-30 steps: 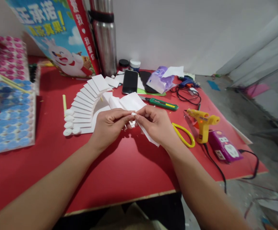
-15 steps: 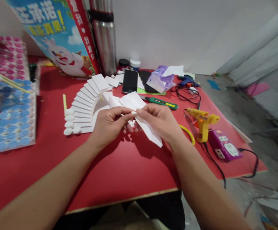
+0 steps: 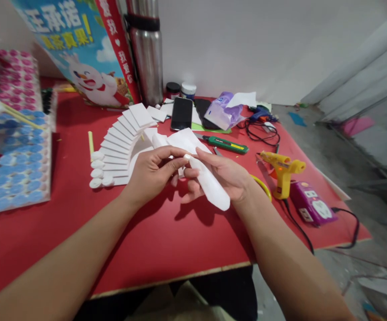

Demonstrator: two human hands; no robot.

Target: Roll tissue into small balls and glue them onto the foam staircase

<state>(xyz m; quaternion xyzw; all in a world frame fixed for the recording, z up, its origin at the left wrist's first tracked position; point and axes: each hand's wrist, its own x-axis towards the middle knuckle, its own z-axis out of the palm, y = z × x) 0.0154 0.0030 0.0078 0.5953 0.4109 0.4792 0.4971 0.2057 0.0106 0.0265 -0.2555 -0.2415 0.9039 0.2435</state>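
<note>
- Here, left hand (image 3: 155, 171): thumb and forefinger clamped on long white paper strip (image 3: 215, 191), back from red desk's (image 3: 146, 249) front edge
- Right hand (image 3: 228, 176): fingers apart around strip
- Back edge: tall blue-red carton (image 3: 79, 58) reading "真茶真果!"

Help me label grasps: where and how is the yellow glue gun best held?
Grip the yellow glue gun by its handle, ideally from the table's near edge: the handle extends that way, the nozzle points left, and the purple box crowds the handle's right.
</note>
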